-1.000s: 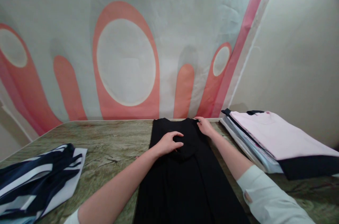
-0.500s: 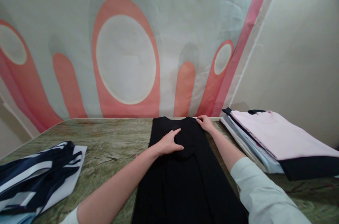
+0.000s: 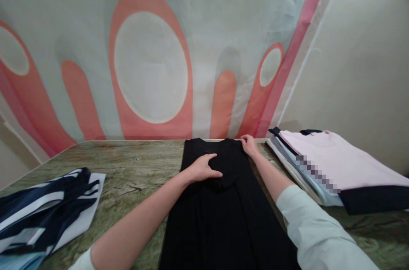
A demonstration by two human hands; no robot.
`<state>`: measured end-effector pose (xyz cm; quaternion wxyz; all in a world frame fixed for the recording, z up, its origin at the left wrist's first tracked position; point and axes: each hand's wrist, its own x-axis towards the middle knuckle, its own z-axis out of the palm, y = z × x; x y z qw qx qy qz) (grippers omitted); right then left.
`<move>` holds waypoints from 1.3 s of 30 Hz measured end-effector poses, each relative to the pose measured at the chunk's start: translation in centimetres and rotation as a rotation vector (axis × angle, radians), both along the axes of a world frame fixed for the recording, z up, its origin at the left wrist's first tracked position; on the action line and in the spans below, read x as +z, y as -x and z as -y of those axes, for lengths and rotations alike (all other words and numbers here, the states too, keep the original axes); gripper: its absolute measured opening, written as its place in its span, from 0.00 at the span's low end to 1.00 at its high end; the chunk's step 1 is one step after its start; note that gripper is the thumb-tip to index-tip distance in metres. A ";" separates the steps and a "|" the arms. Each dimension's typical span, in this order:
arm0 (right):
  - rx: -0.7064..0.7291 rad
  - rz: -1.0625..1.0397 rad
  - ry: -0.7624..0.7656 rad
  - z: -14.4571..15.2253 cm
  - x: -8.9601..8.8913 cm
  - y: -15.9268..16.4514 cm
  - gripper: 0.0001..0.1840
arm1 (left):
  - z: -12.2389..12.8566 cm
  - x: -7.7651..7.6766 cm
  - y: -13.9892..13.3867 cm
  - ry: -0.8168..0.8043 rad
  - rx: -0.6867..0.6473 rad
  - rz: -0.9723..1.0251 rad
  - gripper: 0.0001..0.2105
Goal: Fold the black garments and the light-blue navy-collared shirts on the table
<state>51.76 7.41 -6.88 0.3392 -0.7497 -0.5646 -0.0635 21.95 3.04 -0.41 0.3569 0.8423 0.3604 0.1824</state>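
A black shirt (image 3: 220, 223) lies lengthwise before me, its neckline at the far edge of the table and its sides folded inward. My left hand (image 3: 204, 168) rests on the upper part of the shirt, thumb and fingers spread apart. At the far right shoulder corner, my right hand (image 3: 250, 145) has its fingertips pinched on the shirt's edge. A few creases run down the cloth below my left hand.
On the right stands a stack of folded clothes with a pink top (image 3: 332, 157) uppermost. Navy and white striped clothing (image 3: 47, 206) lies in a loose heap at the left. A wood-patterned table (image 3: 137, 168) meets a printed wall (image 3: 204, 48) at the back.
My right hand has shifted slightly outward to the right, and the shirt's shoulder corner has moved out with it. My left hand stays nearly in place on the cloth.
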 end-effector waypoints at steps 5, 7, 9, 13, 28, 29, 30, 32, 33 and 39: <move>0.156 0.066 -0.036 2.2 1.0 1.8 0.16 | -1.4 -0.4 0.5 -0.219 0.082 -0.033 0.23; 0.254 0.097 -0.013 3.2 1.0 3.0 0.16 | -1.8 -0.7 0.5 -0.285 0.095 -0.032 0.19; 0.347 0.141 0.060 3.9 0.8 4.1 0.20 | -1.8 -1.0 0.4 -0.315 0.090 -0.026 0.18; 0.404 0.213 0.323 4.8 0.5 5.1 0.31 | -1.9 -1.4 0.3 -0.335 0.083 -0.005 0.18; 0.240 0.222 0.427 5.3 0.7 5.2 0.38 | -3.2 -2.5 1.0 -0.466 0.145 0.016 0.09; 0.214 0.242 0.395 5.5 0.9 5.3 0.37 | -3.2 -2.4 1.2 -0.504 0.143 0.000 0.09; 0.194 0.267 0.355 5.8 1.1 5.5 0.35 | -3.2 -2.2 1.3 -0.534 0.147 -0.016 0.10; 0.195 0.317 0.278 6.3 1.7 6.1 0.33 | -3.3 -1.8 1.6 -0.572 0.164 -0.047 0.10; 0.223 0.334 0.253 6.6 2.0 6.6 0.32 | -3.2 -1.5 1.8 -0.582 0.167 -0.065 0.11; 0.564 0.306 0.306 8.4 3.0 10.5 0.33 | -3.0 -1.4 2.1 -0.518 0.023 -0.259 0.17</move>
